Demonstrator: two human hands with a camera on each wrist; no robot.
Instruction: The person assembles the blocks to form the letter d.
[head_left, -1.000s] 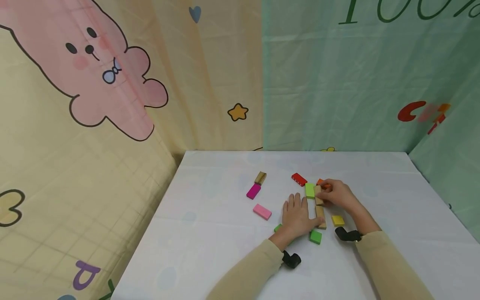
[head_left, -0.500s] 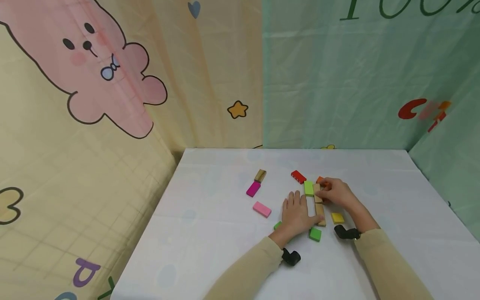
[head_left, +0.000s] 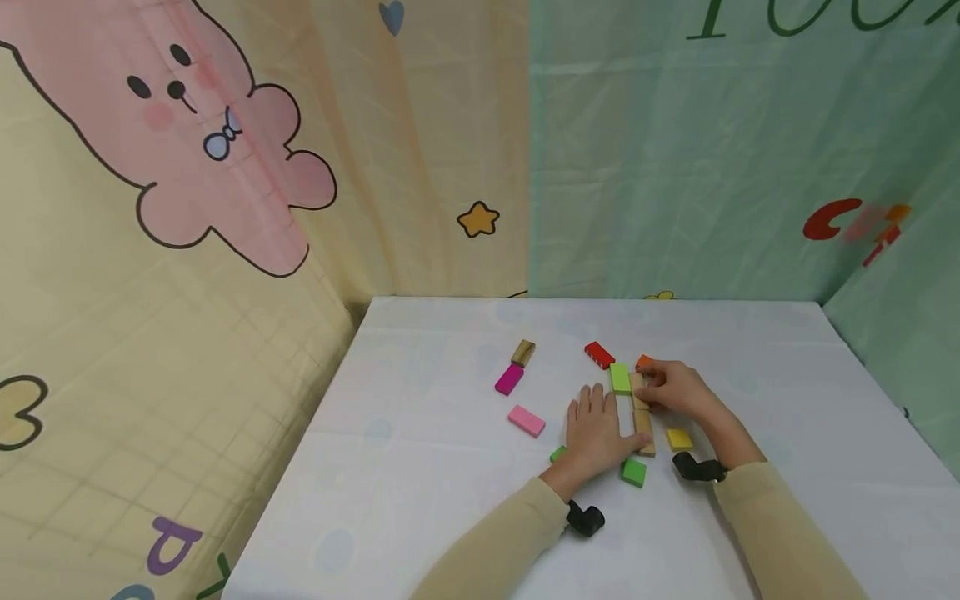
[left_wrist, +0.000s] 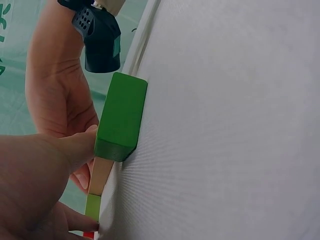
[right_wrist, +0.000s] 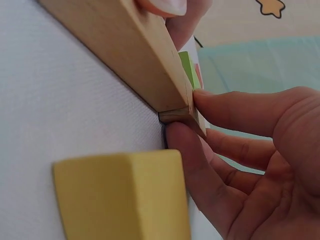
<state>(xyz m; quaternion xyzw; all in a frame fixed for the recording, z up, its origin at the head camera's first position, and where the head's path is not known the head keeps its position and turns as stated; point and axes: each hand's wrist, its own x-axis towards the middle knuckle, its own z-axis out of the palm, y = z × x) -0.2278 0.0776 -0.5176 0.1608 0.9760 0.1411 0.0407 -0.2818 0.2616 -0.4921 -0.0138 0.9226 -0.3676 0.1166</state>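
Two plain wooden blocks lie end to end on the white table. My left hand [head_left: 596,433] rests flat with its fingers straight. Its thumb touches the near wooden block [head_left: 644,425]. At the far wooden block [head_left: 639,396], my right hand [head_left: 678,392] pinches the end between thumb and fingers; the right wrist view shows this wooden block [right_wrist: 187,120] meeting the other wooden block [right_wrist: 125,50]. A light green block [head_left: 620,379] lies along the far block's left side. An orange block [head_left: 644,362] is partly hidden behind my right fingertips.
Near the hands lie a yellow block [head_left: 679,440], a green block [head_left: 633,473] and another green block [head_left: 557,453], partly covered by my left hand. Farther off are red [head_left: 599,355], pink [head_left: 527,421], magenta [head_left: 509,380] and gold-brown [head_left: 523,352] blocks. Patterned cloth [head_left: 420,167] hangs behind the table.
The head view has shifted slightly. Both hands keep nearly the same places, the left on the near wooden block and the right pinching the far one.
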